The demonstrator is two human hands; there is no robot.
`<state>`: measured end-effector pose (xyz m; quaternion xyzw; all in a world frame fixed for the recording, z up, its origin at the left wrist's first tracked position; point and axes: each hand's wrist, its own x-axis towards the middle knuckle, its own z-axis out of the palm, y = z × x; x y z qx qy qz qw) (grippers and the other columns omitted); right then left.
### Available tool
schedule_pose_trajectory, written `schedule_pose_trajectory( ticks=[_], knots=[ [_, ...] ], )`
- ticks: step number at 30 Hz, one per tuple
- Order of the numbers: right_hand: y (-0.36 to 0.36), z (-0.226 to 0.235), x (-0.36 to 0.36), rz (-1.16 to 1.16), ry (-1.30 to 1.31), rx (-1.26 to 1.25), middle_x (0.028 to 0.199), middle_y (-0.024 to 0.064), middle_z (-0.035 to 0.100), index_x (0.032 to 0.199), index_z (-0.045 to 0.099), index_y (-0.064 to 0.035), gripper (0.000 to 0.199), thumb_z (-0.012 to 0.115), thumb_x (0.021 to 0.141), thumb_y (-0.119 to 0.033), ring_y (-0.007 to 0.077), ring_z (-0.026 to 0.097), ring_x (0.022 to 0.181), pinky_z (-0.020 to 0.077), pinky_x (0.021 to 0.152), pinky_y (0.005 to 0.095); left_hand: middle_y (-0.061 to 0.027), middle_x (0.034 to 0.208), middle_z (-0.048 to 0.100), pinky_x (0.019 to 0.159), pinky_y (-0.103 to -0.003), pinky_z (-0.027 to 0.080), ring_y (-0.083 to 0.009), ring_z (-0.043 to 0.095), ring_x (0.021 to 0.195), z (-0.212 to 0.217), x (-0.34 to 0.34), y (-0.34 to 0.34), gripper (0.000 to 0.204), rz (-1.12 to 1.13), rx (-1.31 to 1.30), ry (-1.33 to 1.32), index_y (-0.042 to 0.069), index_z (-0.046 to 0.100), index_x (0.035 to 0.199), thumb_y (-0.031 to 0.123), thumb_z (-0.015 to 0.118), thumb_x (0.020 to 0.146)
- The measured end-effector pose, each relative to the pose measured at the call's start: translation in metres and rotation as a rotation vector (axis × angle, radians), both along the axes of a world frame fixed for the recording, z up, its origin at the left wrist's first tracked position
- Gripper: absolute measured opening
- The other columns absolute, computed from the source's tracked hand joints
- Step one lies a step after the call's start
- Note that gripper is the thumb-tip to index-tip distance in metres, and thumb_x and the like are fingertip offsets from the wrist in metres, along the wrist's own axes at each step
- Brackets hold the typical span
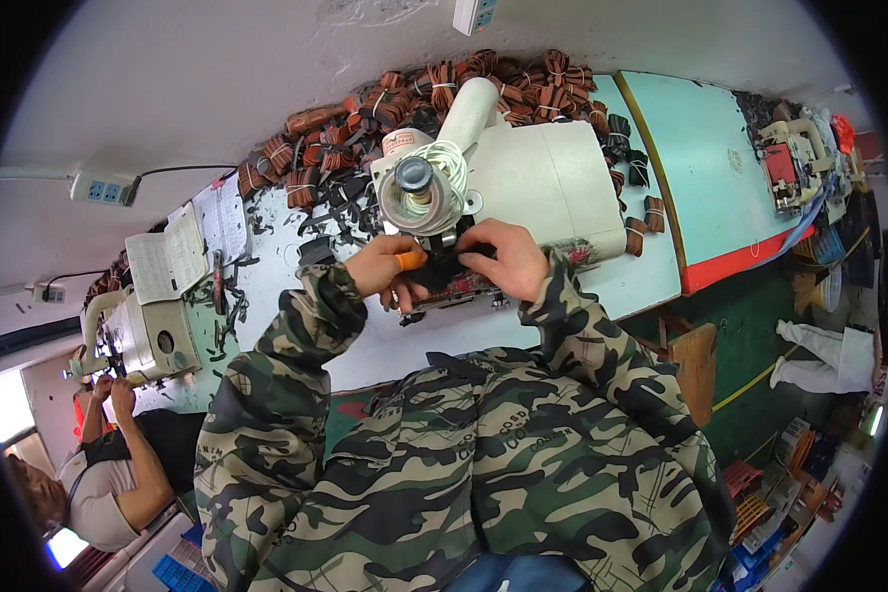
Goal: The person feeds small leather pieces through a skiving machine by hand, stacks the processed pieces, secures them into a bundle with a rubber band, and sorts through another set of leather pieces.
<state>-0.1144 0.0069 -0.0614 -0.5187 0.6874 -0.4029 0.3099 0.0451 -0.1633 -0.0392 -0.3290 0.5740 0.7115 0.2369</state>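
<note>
A pale workbench point(523, 326) in a workshop carries a white sewing machine point(523, 173). Just below its needle end, the left hand point(385, 266) and right hand point(508, 259) pinch a black piece point(444, 266), fingers clamped on it.

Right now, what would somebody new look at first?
Probably the big white sewing machine in the middle, with the left hand and the right hand pressing a dark piece under it. Behind it, bundles of brown straps pile along the wall.
</note>
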Motion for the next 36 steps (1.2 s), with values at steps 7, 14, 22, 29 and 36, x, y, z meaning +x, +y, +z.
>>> schedule_pose_trajectory(
  ticks=[7,14,22,29,36],
  knots=[
    [0.006,0.004,-0.006,-0.002,-0.195,0.213,0.079,0.0110,0.066,0.100,0.062,0.0009,0.021,0.063,0.081,-0.008,0.0160,0.063,0.061,0.0496,0.060,0.0273,-0.0122,0.073,0.066,0.036,-0.022,0.042,-0.0163,0.062,0.048,-0.003,0.003,0.003,0.026,0.043,-0.092,0.025,0.000,0.054,0.107,0.020,0.039,0.096],
    [0.006,0.013,-0.003,-0.114,-0.168,0.181,0.080,0.0141,0.066,0.094,0.065,-0.0010,0.021,0.064,0.078,-0.014,0.0269,0.065,0.071,0.0504,0.067,0.0326,-0.0130,0.075,0.066,0.035,-0.022,0.043,-0.0168,0.063,0.051,-0.005,0.012,-0.004,0.027,0.027,-0.149,0.007,-0.001,0.053,0.106,0.019,0.039,0.097],
    [0.005,0.005,0.000,-0.074,-0.101,0.076,0.078,0.0112,0.065,0.102,0.062,0.0019,0.021,0.061,0.083,-0.008,0.0121,0.061,0.062,0.0492,0.057,0.0254,-0.0126,0.075,0.066,0.039,-0.021,0.046,-0.0169,0.064,0.052,-0.006,0.018,-0.010,0.026,0.012,0.012,0.039,-0.002,0.054,0.106,0.018,0.039,0.097],
    [0.004,0.010,0.000,0.029,-0.123,0.144,0.082,0.0113,0.065,0.103,0.061,0.0017,0.023,0.063,0.083,-0.008,0.0124,0.062,0.064,0.0505,0.060,0.0259,-0.0102,0.071,0.065,0.039,-0.021,0.043,-0.0162,0.062,0.049,-0.008,0.012,0.002,0.027,0.061,-0.099,0.046,-0.002,0.054,0.108,0.017,0.037,0.097],
    [0.013,0.010,-0.010,-0.064,-0.130,0.148,0.080,0.0091,0.064,0.102,0.061,0.0017,0.022,0.063,0.082,-0.009,0.0114,0.060,0.063,0.0493,0.060,0.0254,-0.0147,0.079,0.066,0.041,-0.023,0.048,-0.0195,0.066,0.058,-0.010,0.029,0.002,0.027,0.351,0.070,0.110,-0.006,0.053,0.108,0.016,0.042,0.097]
  ],
)
